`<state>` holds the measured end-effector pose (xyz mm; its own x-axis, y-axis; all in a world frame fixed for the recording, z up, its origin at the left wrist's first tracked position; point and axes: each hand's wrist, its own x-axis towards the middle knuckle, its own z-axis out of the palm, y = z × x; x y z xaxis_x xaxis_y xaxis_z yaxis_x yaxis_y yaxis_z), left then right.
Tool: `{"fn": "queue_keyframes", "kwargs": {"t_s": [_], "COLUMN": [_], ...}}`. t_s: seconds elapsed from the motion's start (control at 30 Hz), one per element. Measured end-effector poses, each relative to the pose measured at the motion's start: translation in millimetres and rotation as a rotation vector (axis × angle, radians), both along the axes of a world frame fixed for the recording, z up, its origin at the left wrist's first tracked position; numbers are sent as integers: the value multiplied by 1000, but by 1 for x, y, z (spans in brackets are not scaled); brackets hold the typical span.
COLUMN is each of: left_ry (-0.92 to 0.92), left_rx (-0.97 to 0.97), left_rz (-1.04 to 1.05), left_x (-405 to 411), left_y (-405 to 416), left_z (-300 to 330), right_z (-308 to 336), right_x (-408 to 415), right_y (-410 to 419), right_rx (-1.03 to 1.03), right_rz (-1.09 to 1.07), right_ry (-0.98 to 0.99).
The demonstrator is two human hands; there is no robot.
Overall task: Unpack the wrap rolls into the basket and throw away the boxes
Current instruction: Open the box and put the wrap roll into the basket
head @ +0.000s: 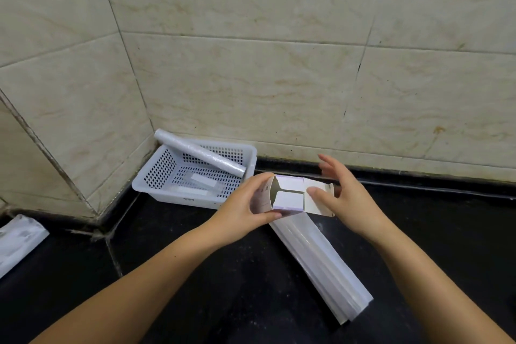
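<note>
A long white wrap box [321,260] lies tilted over the black counter, its near end low at the right and its far end raised. My left hand [245,207] grips that raised end from the left side. The end flaps [290,194] stand open, showing the inside. My right hand [343,198] touches the open flap with its thumb, fingers spread. A white perforated basket [156,187] sits in the corner. One clear wrap roll [198,152] leans across its back rim, and flat pale pieces lie on its floor.
Another white package [19,240] lies at the left edge of the counter. Beige tiled walls meet in a corner behind the basket. The black counter [223,288] stretches toward me between my forearms.
</note>
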<state>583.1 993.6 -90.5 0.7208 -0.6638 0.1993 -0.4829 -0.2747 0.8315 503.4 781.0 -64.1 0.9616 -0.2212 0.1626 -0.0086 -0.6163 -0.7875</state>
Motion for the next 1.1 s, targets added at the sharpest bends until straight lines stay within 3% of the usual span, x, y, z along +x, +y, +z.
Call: {"fn": "queue_keyframes", "kwargs": {"t_s": [0.1,0.2,0.3,0.43,0.5,0.57,0.63,0.73,0.83,0.97,1.1], "left_ry": [-20,-66,-63,-155,-171,-168,-152,-170,-204,-190,-244], "left_rx": [43,56,58,117,95,53,1,-40,-56,-90,-46], "left_rz": [9,-10,-21,-65,-42,17,90,151,173,267,298], "left_x": [-1,-2,-5,-10,-9,-6,-2,2,4,6,3], "left_y": [0,-3,-1,1,0,0,0,-2,-5,-9,-11], "left_z": [-3,-2,2,2,-1,-2,-1,3,3,0,1], "right_z": [15,25,36,46,45,44,42,28,20,18,24], "right_x": [-2,1,2,6,9,6,0,-6,-10,-17,-18], "right_y": [9,19,20,14,16,22,30,37,42,42,44], "right_rx": [-432,-613,-448,-206,-324,-585,-720,-826,-833,-782,-525], "right_rz": [126,200,244,214,169,80,66,100,78,105,220], "right_ry": [-110,-48,-91,17,-17,-242,-449,-470,-380,-493,-342]}}
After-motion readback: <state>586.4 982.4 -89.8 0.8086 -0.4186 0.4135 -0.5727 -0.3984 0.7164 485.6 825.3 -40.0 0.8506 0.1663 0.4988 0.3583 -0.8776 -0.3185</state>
